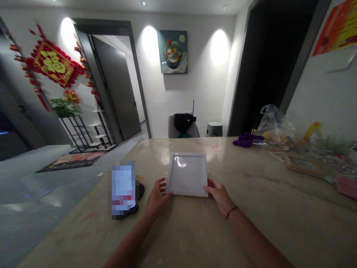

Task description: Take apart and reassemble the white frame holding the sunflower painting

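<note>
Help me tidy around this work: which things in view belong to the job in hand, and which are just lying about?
Belongs:
white frame, held by left hand and right hand

Apparently just about:
phone
purple cloth
plastic bag
tan frame
pink item

The white photo frame (188,175) looks smooth and is glossy in its middle. The tabletop (192,230) resembles polished marble. The purple cloth (246,140) is matt; the clear plastic bag (273,124) is shiny and wrinkled.
</note>
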